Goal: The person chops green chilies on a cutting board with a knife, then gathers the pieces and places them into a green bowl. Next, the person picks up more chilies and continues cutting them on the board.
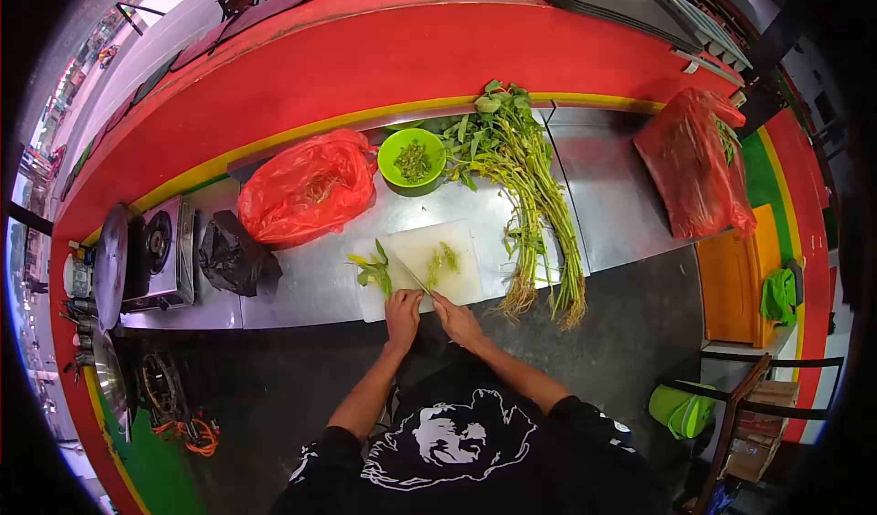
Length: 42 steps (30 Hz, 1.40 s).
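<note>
Your two bare forearms rise from the bottom centre of the frame and close into a narrow V near the middle. Your left hand [402, 312] lies palm down, fingers curled under, wrist straight. Your right hand [457, 321] sits just beside it on the right, closed in a grip, knuckles up, wrist angled towards the left

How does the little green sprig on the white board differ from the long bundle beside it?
The small leafy green sprig is short, on the white cutting board beside the steel knife; the long bundle of green stalks stretches across the steel counter, untouched. Sprig: few leaves; bundle: thick, roots on. Both are leafy greens.
</note>
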Each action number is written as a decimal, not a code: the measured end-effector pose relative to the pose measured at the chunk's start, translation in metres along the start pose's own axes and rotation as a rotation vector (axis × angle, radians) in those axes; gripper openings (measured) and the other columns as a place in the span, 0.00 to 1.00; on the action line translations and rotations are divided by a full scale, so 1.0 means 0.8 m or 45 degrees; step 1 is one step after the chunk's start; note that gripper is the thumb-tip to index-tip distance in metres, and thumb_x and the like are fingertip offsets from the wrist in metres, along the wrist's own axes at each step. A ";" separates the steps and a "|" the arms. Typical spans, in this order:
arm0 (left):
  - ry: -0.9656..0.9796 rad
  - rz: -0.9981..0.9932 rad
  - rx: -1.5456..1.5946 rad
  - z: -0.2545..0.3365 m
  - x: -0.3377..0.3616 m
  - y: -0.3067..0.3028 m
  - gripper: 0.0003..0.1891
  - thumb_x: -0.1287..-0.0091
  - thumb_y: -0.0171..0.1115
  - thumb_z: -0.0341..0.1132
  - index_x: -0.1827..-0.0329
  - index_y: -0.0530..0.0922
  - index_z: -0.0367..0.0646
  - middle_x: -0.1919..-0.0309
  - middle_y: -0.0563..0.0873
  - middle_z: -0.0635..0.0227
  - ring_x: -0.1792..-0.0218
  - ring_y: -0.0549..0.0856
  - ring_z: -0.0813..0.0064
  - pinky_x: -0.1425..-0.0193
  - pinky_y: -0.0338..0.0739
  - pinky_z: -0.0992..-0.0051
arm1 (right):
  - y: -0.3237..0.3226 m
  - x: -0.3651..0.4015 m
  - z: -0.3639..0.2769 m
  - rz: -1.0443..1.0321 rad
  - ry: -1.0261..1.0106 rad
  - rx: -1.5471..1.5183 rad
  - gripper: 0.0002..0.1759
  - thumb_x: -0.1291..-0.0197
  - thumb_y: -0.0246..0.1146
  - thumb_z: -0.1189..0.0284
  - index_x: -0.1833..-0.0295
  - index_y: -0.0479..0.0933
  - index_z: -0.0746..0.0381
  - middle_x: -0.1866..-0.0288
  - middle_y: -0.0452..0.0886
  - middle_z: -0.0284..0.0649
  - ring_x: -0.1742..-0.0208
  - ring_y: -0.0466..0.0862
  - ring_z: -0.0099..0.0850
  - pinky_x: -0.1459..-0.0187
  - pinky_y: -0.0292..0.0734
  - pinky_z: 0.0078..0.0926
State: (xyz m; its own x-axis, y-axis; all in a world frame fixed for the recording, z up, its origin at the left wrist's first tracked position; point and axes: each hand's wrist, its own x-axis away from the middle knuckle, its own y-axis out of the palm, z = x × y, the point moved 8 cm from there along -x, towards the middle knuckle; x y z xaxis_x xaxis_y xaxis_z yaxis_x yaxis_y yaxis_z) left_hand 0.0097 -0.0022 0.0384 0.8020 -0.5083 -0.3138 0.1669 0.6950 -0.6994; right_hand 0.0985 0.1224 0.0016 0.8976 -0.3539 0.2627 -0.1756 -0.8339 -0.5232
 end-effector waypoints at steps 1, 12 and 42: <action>-0.004 -0.016 -0.017 0.000 -0.001 0.001 0.07 0.32 0.67 0.29 0.53 0.88 0.45 0.60 0.85 0.67 0.54 0.83 0.61 0.51 0.71 0.62 | -0.001 -0.001 -0.001 0.002 -0.002 -0.001 0.25 0.19 0.51 0.52 0.24 0.73 0.46 0.67 0.84 0.62 0.60 0.87 0.62 0.57 0.80 0.52; -0.027 0.047 0.032 -0.010 -0.001 0.008 0.06 0.31 0.68 0.31 0.54 0.88 0.43 0.61 0.85 0.65 0.55 0.83 0.61 0.48 0.72 0.62 | -0.011 0.010 -0.003 -0.080 0.067 -0.022 0.26 0.19 0.49 0.49 0.23 0.72 0.44 0.69 0.84 0.61 0.62 0.87 0.61 0.56 0.80 0.53; -0.017 0.055 0.111 -0.012 -0.002 0.009 0.06 0.33 0.68 0.28 0.55 0.88 0.41 0.60 0.85 0.62 0.54 0.84 0.58 0.48 0.73 0.62 | -0.011 0.001 -0.018 -0.038 -0.054 -0.038 0.27 0.20 0.50 0.49 0.23 0.72 0.46 0.59 0.86 0.63 0.53 0.87 0.62 0.48 0.81 0.53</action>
State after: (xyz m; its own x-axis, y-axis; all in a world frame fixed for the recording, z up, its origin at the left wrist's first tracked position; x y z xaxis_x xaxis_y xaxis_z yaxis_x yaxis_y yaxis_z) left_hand 0.0040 -0.0013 0.0278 0.8171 -0.4706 -0.3329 0.1812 0.7580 -0.6266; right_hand 0.0954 0.1235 0.0181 0.9189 -0.3111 0.2427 -0.1602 -0.8563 -0.4911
